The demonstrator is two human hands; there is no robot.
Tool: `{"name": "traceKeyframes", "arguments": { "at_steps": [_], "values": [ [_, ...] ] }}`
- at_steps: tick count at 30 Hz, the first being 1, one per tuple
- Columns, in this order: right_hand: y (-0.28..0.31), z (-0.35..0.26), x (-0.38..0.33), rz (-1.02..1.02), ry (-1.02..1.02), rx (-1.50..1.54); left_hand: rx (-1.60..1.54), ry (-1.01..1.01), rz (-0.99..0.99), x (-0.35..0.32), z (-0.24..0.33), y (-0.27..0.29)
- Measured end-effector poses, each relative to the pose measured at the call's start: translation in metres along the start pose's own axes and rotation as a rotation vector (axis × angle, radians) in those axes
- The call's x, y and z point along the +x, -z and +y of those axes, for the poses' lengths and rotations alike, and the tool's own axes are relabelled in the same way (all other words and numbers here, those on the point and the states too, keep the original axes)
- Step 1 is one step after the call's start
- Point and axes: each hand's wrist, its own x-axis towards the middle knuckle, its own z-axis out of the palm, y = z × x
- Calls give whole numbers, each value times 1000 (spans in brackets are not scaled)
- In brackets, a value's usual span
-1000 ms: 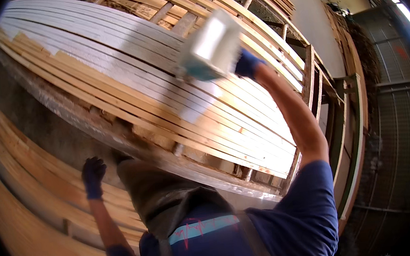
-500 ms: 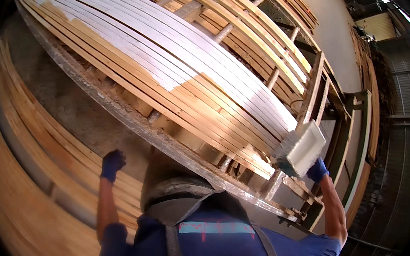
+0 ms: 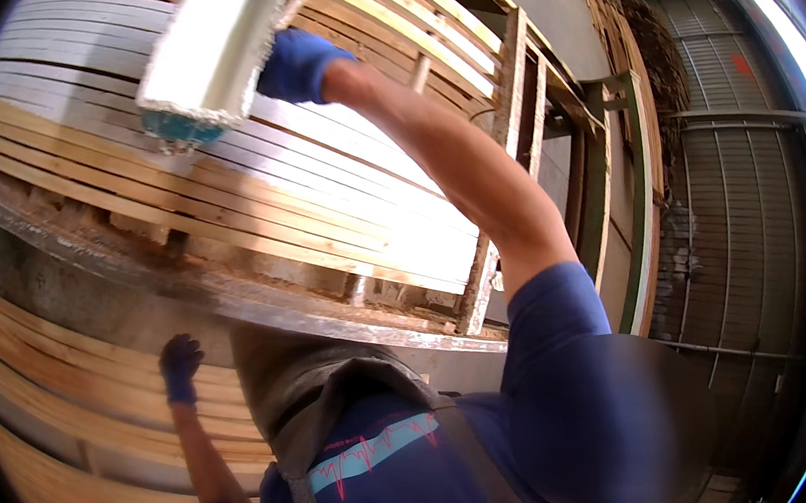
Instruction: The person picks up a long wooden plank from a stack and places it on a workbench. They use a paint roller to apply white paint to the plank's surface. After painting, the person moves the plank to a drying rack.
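Since half a second ago our right hand (image 3: 297,64) has swung from the lower right of the stack back up to about eleven o'clock, carrying the white paint pad (image 3: 205,54) with it. One second ago it sat at nearly the same high spot, so we read this as a back-and-forth stroke along the boards. The gloved right hand is closed around the pad's handle at its right end; the fingers themselves are mostly hidden behind the pad, so we cannot tell how tightly they press. The pad lies face down, touching or just above the white-coated wooden slats (image 3: 246,160), with its teal edge showing underneath. Slats at twelve o'clock are already white, while those toward seven o'clock are bare wood, which suggests the coating is partly done. Our left hand (image 3: 180,368), in a dark blue glove, has dropped slightly to eight o'clock; it holds nothing, fingers loosely curled, near a lower pile of planks (image 3: 54,386). A grey metal rail (image 3: 231,294) runs between the two piles.
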Motion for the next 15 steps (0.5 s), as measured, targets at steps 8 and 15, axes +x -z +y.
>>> {"name": "traceKeyframes", "arguments": {
  "at_steps": [8, 15],
  "values": [
    [24, 143, -191, -221, -127, -27, -130, -89, 3, 20, -147, 39],
    [33, 292, -478, -87, -345, 325, -45, 36, -432, -77, -211, -66]
  ]
}}
